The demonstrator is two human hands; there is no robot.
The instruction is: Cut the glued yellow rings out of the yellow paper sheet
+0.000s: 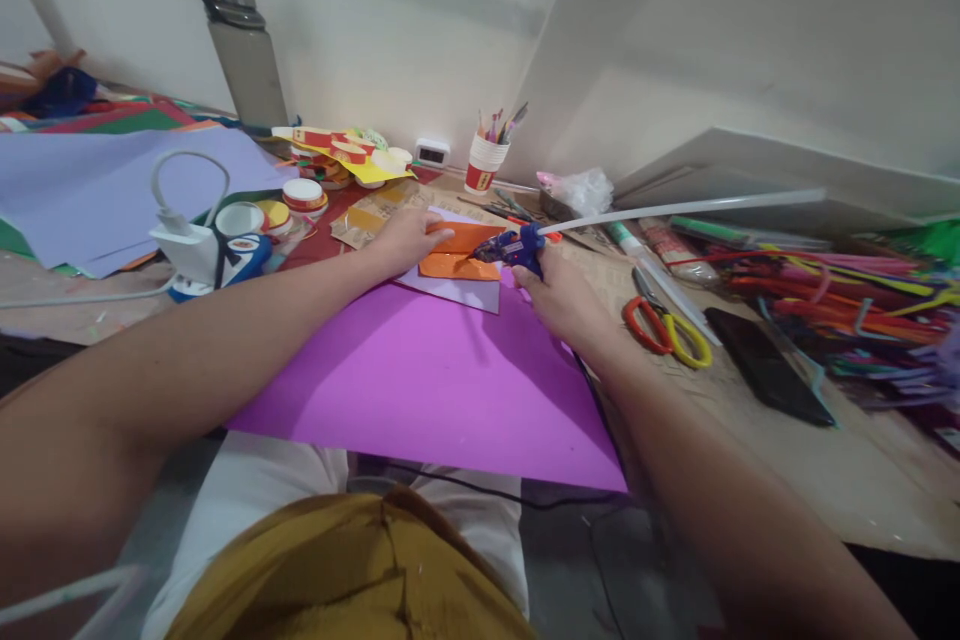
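the left hand (409, 240) pinched the left edge of the folded orange paper (457, 266) between thumb and fingers. the right hand (556, 292) was wrapped around the blue glue gun (521, 248), its nozzle pointing left, right at the orange paper; whether it touched was too small to tell. a long whitish glue stick (675, 210) jutted from the gun's back. the orange paper lay on a pale card (469, 294), which sat on the far part of a big purple sheet (427, 370). scissors (667, 328) and a black phone (766, 365) lay to the right.
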